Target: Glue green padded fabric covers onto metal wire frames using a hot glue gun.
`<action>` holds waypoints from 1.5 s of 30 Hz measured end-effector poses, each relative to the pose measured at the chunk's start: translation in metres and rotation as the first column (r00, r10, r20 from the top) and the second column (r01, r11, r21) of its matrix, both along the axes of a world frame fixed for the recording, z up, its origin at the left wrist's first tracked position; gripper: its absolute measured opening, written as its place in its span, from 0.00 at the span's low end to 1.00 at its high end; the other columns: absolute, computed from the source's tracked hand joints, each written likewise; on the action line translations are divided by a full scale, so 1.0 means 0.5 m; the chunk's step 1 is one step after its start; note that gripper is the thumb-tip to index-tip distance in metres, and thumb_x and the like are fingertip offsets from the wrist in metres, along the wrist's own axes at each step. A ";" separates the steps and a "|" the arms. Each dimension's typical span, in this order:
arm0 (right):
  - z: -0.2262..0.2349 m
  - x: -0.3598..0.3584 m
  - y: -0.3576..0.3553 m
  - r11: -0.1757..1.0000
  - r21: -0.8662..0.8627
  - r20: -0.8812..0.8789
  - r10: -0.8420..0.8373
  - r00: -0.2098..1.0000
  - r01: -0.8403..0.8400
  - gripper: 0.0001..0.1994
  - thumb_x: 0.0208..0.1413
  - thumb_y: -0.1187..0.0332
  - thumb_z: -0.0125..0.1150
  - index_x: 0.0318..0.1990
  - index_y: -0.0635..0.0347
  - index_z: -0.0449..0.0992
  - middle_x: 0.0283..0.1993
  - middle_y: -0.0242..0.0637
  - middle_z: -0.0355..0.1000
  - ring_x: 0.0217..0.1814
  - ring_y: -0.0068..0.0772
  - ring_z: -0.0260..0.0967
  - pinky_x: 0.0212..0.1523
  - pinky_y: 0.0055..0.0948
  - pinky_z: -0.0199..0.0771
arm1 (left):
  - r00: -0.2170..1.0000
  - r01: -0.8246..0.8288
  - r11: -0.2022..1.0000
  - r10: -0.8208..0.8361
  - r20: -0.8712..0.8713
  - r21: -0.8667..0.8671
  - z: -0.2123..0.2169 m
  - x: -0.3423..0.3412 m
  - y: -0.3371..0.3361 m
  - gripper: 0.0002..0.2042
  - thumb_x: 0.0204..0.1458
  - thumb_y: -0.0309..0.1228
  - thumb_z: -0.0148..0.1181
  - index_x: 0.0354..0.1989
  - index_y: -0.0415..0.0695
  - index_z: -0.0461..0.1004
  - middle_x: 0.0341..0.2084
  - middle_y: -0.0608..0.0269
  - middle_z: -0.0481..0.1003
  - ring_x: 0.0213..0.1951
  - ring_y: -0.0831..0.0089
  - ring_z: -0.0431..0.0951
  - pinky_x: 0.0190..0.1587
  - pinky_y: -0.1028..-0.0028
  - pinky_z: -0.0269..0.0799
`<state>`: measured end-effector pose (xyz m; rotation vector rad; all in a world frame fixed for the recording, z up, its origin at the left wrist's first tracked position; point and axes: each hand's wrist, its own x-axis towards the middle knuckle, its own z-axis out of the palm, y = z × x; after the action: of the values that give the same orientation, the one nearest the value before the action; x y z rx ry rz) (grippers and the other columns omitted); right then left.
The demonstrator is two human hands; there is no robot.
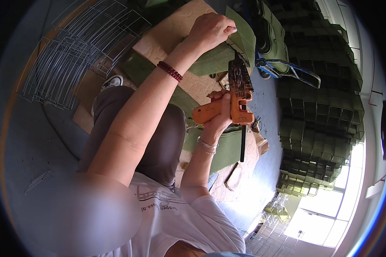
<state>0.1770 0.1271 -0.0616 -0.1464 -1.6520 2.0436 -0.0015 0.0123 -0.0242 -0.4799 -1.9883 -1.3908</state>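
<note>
My right hand [218, 115] is wrapped around the handle of an orange glue gun [241, 115]. Its front part is coated in dark, crusted residue and points away from me. A black stick or cord [242, 143] hangs from its rear end. Further out, my left hand [210, 32] is closed in a pinch against the edge of a raised green felt panel [243, 36]. Whatever sits between those fingertips is hidden. Below that hand lies more green felt [212, 60], just beyond the gun's tip.
Tan boards [163, 40] lie under the felt. Wire racks [73, 64] are piled at the left. Rolled green material sits by a blue-framed cart [289, 70]. Stacked dark green boxes [321, 94] form a wall on the right. A cable [51, 124] runs over the floor.
</note>
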 end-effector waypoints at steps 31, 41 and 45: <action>0.007 -0.007 -0.039 0.999 -0.009 0.020 0.051 0.999 -0.051 0.08 0.56 0.70 0.55 0.39 0.65 0.69 0.28 0.37 0.68 0.31 0.31 0.68 0.40 0.33 0.71 | 0.986 0.113 0.993 -0.110 0.126 -0.017 0.005 0.008 -0.021 0.11 0.52 0.38 0.56 0.34 0.45 0.79 0.16 0.62 0.72 0.23 0.66 0.74 0.31 0.69 0.68; 0.004 -0.016 -0.037 0.999 -0.006 0.031 0.046 0.998 -0.046 0.07 0.57 0.70 0.54 0.39 0.65 0.69 0.28 0.37 0.68 0.31 0.32 0.68 0.39 0.33 0.72 | 0.990 0.110 0.994 -0.109 0.092 -0.004 0.002 0.002 -0.023 0.10 0.52 0.38 0.56 0.32 0.45 0.78 0.15 0.63 0.71 0.23 0.67 0.73 0.31 0.69 0.67; -0.001 -0.020 -0.040 0.998 0.000 0.036 0.068 0.997 -0.068 0.07 0.57 0.71 0.54 0.39 0.65 0.69 0.28 0.37 0.68 0.32 0.32 0.68 0.39 0.33 0.72 | 0.985 0.119 0.992 -0.112 0.131 -0.049 0.002 0.001 -0.025 0.10 0.52 0.37 0.55 0.32 0.45 0.78 0.15 0.62 0.71 0.22 0.67 0.73 0.30 0.69 0.67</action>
<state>0.1667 0.1070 -0.0620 -0.1289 -1.7017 2.1023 -0.0011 0.0000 -0.0233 -0.5516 -2.1376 -1.4714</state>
